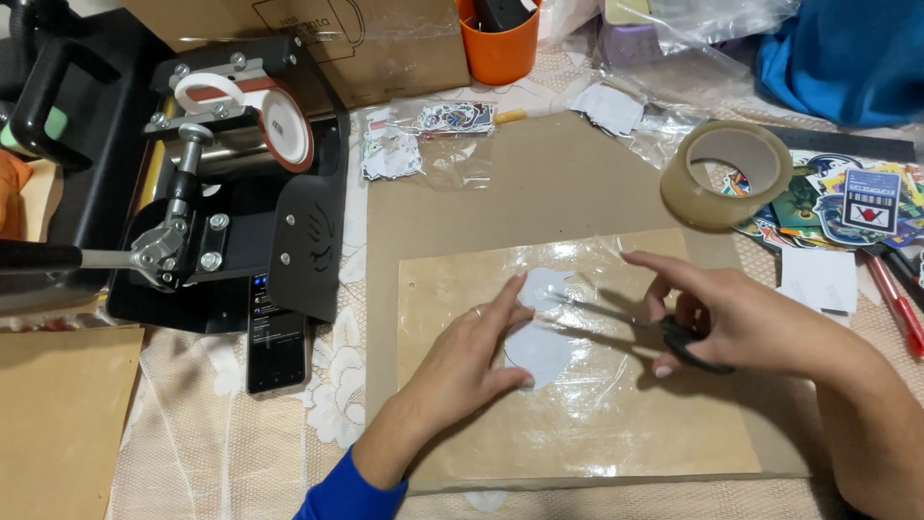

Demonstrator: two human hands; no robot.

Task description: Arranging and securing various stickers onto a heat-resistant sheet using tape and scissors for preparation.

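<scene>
Right hand (717, 323) grips black scissors (640, 327), blades open at a white paper cutout (539, 337); left hand (472, 361) presses it flat, fingers together. Its outline looks mostly trimmed, the far edge left.

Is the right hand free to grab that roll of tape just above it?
Probably not at once: the right hand already holds black-handled scissors. The tape roll lies close, with nothing between them.

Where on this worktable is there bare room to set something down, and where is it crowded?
Free: the board's near strip below the white cutout, and the cardboard between the sticker bags and tape roll. Crowded: the right edge with stickers and pens, and around the mug press.
</scene>
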